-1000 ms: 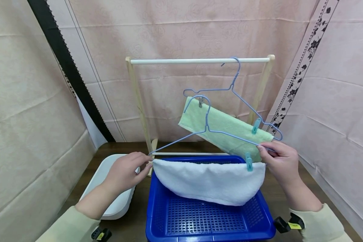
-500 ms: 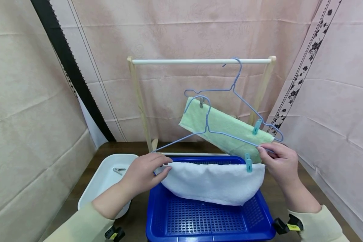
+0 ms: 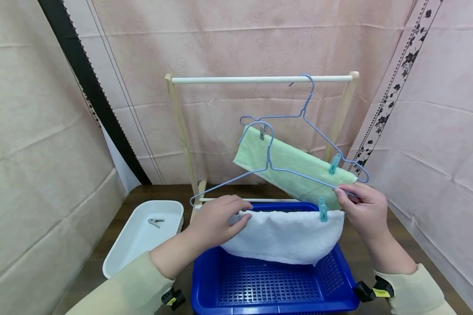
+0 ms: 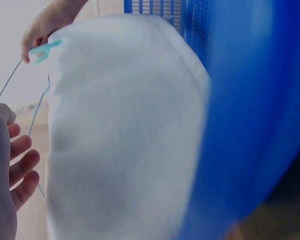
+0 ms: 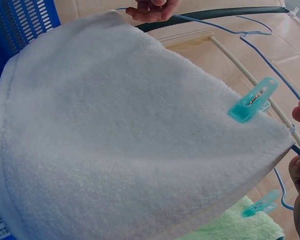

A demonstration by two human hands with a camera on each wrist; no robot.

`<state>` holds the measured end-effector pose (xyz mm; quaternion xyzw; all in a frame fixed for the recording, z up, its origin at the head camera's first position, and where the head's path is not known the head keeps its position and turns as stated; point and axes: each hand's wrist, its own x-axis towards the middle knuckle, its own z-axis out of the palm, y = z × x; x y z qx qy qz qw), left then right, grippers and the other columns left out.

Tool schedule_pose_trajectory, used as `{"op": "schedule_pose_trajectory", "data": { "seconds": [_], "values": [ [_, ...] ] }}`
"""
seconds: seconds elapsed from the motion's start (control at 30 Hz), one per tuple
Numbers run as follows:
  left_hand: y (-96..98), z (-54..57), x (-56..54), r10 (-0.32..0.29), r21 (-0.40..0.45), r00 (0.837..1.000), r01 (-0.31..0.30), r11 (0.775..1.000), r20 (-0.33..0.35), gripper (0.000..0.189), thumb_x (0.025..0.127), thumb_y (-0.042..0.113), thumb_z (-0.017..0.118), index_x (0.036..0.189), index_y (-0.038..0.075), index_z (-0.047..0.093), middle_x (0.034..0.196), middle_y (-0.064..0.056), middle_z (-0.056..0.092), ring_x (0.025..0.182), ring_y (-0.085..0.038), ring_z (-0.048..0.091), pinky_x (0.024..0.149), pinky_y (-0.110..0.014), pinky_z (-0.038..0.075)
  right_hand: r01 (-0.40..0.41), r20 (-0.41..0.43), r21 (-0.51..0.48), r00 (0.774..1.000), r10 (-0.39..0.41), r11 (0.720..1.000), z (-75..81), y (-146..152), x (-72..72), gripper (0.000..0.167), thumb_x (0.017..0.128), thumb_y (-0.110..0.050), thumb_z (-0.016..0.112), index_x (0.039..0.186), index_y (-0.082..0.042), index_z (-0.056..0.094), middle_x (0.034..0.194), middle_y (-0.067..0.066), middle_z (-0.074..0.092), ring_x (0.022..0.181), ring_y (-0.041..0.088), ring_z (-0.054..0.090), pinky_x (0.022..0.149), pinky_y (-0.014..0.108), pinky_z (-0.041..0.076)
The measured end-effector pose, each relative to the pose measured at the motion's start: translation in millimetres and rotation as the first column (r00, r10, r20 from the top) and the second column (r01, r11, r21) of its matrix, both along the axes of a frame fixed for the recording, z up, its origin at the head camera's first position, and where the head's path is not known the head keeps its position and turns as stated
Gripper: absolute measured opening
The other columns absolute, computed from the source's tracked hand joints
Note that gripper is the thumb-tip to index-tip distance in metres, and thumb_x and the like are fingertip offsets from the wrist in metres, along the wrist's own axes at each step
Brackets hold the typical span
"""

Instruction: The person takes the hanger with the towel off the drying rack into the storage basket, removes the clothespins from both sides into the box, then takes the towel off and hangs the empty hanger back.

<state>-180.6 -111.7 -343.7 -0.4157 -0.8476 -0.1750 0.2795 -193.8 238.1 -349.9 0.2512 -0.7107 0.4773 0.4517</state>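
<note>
My right hand (image 3: 365, 210) pinches the right end of a blue wire hanger (image 3: 269, 157). A white towel (image 3: 284, 236) is draped over the hanger's lower bar, and a teal clothespin (image 3: 322, 210) fastens it near the right end. In front of the towel's upper left edge is my left hand (image 3: 220, 222), fingers loosely bent with nothing between them. The left wrist view shows those fingers (image 4: 25, 167) apart from the towel (image 4: 125, 120). Behind, a second blue hanger (image 3: 304, 109) hangs from the rack with a green towel (image 3: 291, 162) clipped to it.
A blue basket (image 3: 273, 308) stands below the white towel. On the left, a white tray (image 3: 122, 245) holds a clothespin (image 3: 156, 222). The rack's white rail (image 3: 236, 80) spans the back, with cloth walls (image 3: 260, 48) around.
My left hand has let go of the hanger's left end and moved right along the towel's upper edge. The tray's clothespin has come into view. My right hand keeps its hold.
</note>
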Motion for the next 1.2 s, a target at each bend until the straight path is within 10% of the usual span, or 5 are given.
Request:
{"op": "schedule_pose_trajectory", "data": {
  "seconds": [0.47, 1.2],
  "values": [
    [46.5, 13.9, 5.0, 0.044, -0.051, 0.987, -0.037, 0.998, 0.156, 0.018, 0.097, 0.033, 0.063, 0.110, 0.022, 0.070, 0.099, 0.013, 0.066, 0.088, -0.002, 0.060, 0.070, -0.023, 0.051, -0.016, 0.002, -0.026, 1.000, 0.016, 1.000, 0.9, 1, -0.4, 0.010, 0.071, 0.022, 0.066, 0.077, 0.014, 0.069, 0.068, -0.011, 0.054, 0.054, 0.001, 0.037, 0.048, 0.014, 0.030],
    [103.0, 22.6, -2.1, 0.047, -0.080, 0.923, -0.018, 0.997, 0.382, 0.028, 0.098, 0.040, 0.060, 0.120, 0.024, 0.067, 0.103, 0.014, 0.063, 0.089, 0.000, 0.058, 0.073, -0.017, 0.047, -0.035, -0.006, -0.034, 0.999, 0.035, 0.999, 1.7, -3, 3.8, 0.010, 0.071, 0.022, 0.065, 0.077, 0.015, 0.068, 0.064, -0.007, 0.050, 0.053, 0.001, 0.036, 0.048, 0.014, 0.030]
  ]
}}
